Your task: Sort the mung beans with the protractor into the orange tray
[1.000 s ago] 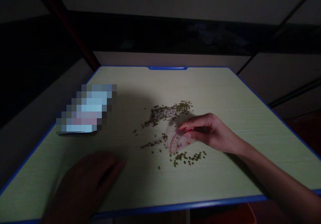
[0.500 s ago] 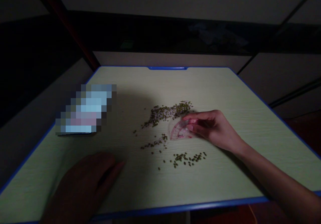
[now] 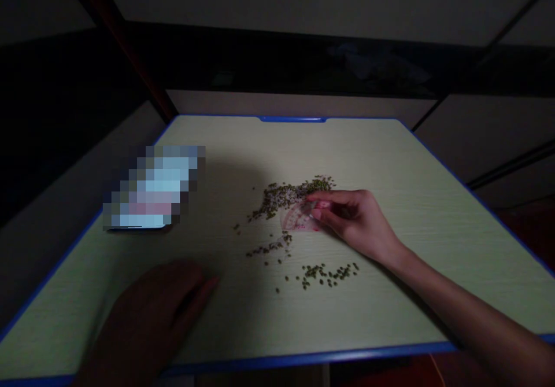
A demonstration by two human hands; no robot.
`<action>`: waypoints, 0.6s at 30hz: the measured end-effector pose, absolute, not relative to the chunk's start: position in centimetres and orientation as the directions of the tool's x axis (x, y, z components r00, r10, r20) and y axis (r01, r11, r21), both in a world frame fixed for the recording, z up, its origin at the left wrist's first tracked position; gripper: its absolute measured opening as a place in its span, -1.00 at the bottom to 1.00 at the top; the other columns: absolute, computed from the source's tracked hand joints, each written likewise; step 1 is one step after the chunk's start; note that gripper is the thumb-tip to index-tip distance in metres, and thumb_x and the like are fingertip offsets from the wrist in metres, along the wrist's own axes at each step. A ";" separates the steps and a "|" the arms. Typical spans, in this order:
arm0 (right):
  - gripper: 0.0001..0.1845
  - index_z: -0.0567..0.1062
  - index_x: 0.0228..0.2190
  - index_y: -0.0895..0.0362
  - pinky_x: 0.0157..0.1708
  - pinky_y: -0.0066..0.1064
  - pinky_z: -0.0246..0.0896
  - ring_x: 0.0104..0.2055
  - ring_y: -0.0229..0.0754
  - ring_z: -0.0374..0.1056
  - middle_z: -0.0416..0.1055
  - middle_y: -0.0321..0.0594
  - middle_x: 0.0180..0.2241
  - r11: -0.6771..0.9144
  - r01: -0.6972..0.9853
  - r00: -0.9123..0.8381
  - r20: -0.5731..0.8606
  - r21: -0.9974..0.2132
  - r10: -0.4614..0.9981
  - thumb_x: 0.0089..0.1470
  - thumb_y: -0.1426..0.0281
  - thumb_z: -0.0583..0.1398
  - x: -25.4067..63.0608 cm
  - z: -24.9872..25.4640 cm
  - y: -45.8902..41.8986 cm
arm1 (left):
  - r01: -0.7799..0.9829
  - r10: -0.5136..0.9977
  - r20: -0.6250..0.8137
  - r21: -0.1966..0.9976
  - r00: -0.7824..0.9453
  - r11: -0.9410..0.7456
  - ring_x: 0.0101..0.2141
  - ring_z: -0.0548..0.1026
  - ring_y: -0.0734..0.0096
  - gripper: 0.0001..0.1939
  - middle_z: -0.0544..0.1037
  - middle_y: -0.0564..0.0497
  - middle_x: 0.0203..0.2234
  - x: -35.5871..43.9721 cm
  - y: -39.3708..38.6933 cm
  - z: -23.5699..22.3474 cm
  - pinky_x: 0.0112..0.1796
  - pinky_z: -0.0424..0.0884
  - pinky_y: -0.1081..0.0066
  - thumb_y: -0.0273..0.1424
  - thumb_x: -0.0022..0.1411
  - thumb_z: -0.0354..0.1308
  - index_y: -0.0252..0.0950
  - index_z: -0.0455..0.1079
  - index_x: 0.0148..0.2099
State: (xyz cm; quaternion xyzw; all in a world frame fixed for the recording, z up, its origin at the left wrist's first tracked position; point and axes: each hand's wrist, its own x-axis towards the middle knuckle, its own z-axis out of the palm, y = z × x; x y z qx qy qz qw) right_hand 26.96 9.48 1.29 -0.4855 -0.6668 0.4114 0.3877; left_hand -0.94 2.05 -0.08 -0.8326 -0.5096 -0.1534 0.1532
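Dim light is being cast on the desk [image 3: 368,155]. Near its middle, a clear protractor [image 3: 299,220] is being pinched by the right hand [image 3: 362,222], beside a mixed heap of grains [image 3: 280,197]. Most grains are being held there; a thin strip [image 3: 266,249] and a green cluster [image 3: 332,275] are lying apart, towards the front edge. By the front-left corner, the grip of the left hand [image 3: 151,303] is being hidden by shadow.

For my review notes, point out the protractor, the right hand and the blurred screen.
Protractor [image 3: 295,219]: head view, its clear sheet.
Right hand [image 3: 363,220]: head view, back.
Blurred screen [image 3: 162,181]: head view, middle.
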 end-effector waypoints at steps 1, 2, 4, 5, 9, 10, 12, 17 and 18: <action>-0.71 0.60 -0.27 0.23 -0.59 -0.47 0.16 -0.59 -0.33 0.24 0.45 -0.25 -0.57 0.218 0.333 -0.251 0.137 -0.917 0.958 -0.08 0.44 0.19 26.9 1.3 9.5 | 0.894 0.800 0.412 -0.096 0.435 -0.437 -0.52 0.46 0.53 -0.54 0.47 0.21 -0.54 -1.0 2.0 -0.1 -0.55 0.43 0.51 -0.13 0.31 -0.30 -0.14 0.33 -0.42; -0.72 0.60 -0.27 0.21 -0.58 -0.47 0.15 -0.57 -0.33 0.24 0.46 -0.25 -0.55 0.240 0.337 -0.274 0.150 -0.910 0.950 -0.06 0.45 0.18 26.9 1.3 9.5 | 0.895 0.799 0.417 -0.096 0.433 -0.436 -0.51 0.47 0.53 -0.54 0.47 0.21 -0.53 -1.0 2.0 -0.1 -0.54 0.44 0.51 -0.13 0.31 -0.31 -0.15 0.34 -0.41; -0.73 0.60 -0.27 0.20 -0.57 -0.46 0.16 -0.56 -0.32 0.25 0.48 -0.24 -0.53 0.261 0.337 -0.306 0.157 -0.905 0.939 -0.05 0.44 0.19 26.9 1.3 9.6 | 0.895 0.798 0.422 -0.084 0.430 -0.438 -0.52 0.46 0.52 -0.54 0.47 0.21 -0.53 -1.1 1.9 -0.1 -0.54 0.43 0.51 -0.13 0.31 -0.30 -0.15 0.34 -0.41; -0.73 0.60 -0.27 0.21 -0.56 -0.45 0.17 -0.55 -0.31 0.26 0.49 -0.23 -0.52 0.262 0.333 -0.315 0.155 -0.906 0.936 -0.05 0.44 0.19 26.9 1.3 9.6 | 0.894 0.797 0.423 -0.077 0.430 -0.441 -0.52 0.46 0.52 -0.54 0.47 0.21 -0.54 -1.1 1.9 -0.1 -0.53 0.43 0.51 -0.12 0.31 -0.30 -0.14 0.34 -0.42; -0.73 0.60 -0.29 0.24 -0.52 -0.43 0.23 -0.49 -0.27 0.33 0.53 -0.16 -0.46 0.241 0.294 -0.338 0.135 -0.925 0.931 -0.08 0.43 0.22 27.3 1.4 9.6 | 0.896 0.801 0.423 -0.063 0.424 -0.440 -0.54 0.45 0.52 -0.52 0.46 0.22 -0.56 -1.0 1.9 0.0 -0.55 0.40 0.49 -0.10 0.30 -0.30 -0.14 0.33 -0.45; -0.74 0.60 -0.30 0.23 -0.50 -0.43 0.25 -0.47 -0.26 0.35 0.54 -0.15 -0.43 0.234 0.282 -0.344 0.129 -0.931 0.930 -0.08 0.43 0.22 27.4 1.5 9.6 | 0.897 0.803 0.423 -0.057 0.419 -0.438 -0.55 0.44 0.53 -0.51 0.45 0.23 -0.57 -1.0 1.9 0.1 -0.56 0.40 0.50 -0.10 0.30 -0.30 -0.14 0.33 -0.46; -0.76 0.61 -0.31 0.20 -0.45 -0.42 0.29 -0.43 -0.24 0.39 0.56 -0.15 -0.38 0.216 0.264 -0.357 0.113 -0.940 0.927 -0.09 0.45 0.22 27.8 1.6 9.5 | 0.901 0.812 0.416 -0.050 0.410 -0.430 -0.56 0.44 0.55 -0.51 0.45 0.24 -0.58 -0.8 2.0 0.2 -0.57 0.39 0.52 -0.10 0.30 -0.30 -0.14 0.34 -0.47; -0.78 0.62 -0.33 0.16 -0.38 -0.40 0.33 -0.35 -0.21 0.44 0.58 -0.16 -0.31 0.193 0.261 -0.387 0.080 -0.946 0.919 -0.08 0.47 0.23 28.7 1.9 9.5 | 0.894 0.803 0.406 -0.092 0.436 -0.439 -0.54 0.46 0.53 -0.48 0.48 0.17 -0.55 -0.6 2.0 0.6 -0.54 0.41 0.54 -0.14 0.31 -0.32 -0.19 0.36 -0.47; -0.79 0.62 -0.34 0.15 -0.38 -0.40 0.34 -0.34 -0.20 0.44 0.58 -0.17 -0.30 0.194 0.263 -0.394 0.078 -0.945 0.916 -0.08 0.47 0.23 28.8 1.9 9.6 | 0.891 0.794 0.419 -0.091 0.440 -0.446 -0.54 0.45 0.52 -0.48 0.48 0.16 -0.55 -0.6 1.9 0.7 -0.55 0.40 0.53 -0.14 0.31 -0.32 -0.20 0.36 -0.47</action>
